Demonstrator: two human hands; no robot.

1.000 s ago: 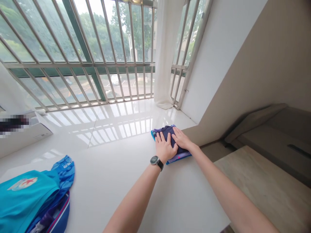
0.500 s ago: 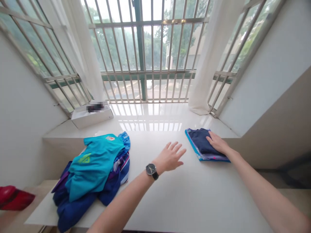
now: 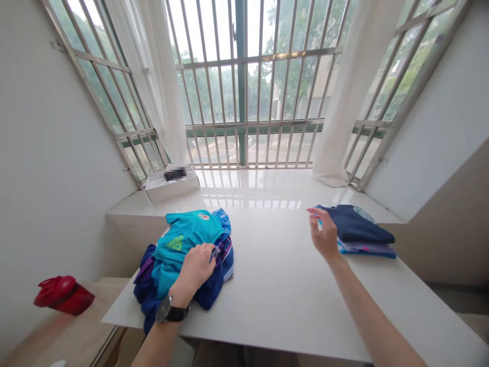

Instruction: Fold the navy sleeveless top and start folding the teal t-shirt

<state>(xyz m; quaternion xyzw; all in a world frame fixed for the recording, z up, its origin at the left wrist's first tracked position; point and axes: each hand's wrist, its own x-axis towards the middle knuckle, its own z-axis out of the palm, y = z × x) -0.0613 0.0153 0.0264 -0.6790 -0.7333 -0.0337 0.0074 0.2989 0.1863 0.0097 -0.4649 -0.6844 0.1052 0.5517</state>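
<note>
A loose pile of clothes lies on the left of the white table, with a teal shirt (image 3: 178, 255) on top, marked by a yellow-green print. My left hand (image 3: 198, 262), a black watch on its wrist, is closed on the right side of that shirt; its fingertips are partly hidden in the fabric. Dark blue clothing (image 3: 209, 295) sticks out beneath. My right hand (image 3: 324, 234) is open and holds nothing, thumb and index finger apart, just left of a neat stack of folded clothes. A navy folded shirt (image 3: 355, 224) tops this stack, over lilac and blue layers.
The white table (image 3: 275, 295) reaches to the window sill (image 3: 260, 186). A white box (image 3: 173, 188) with a blurred dark item on it stands on the sill. A red bag-like thing (image 3: 64, 295) lies lower left. White curtains (image 3: 336, 127) hang by the barred window.
My left hand has moved left from over the table onto the clothes pile and closed on the teal shirt. My right hand has come off the folded stack. The view has turned left.
</note>
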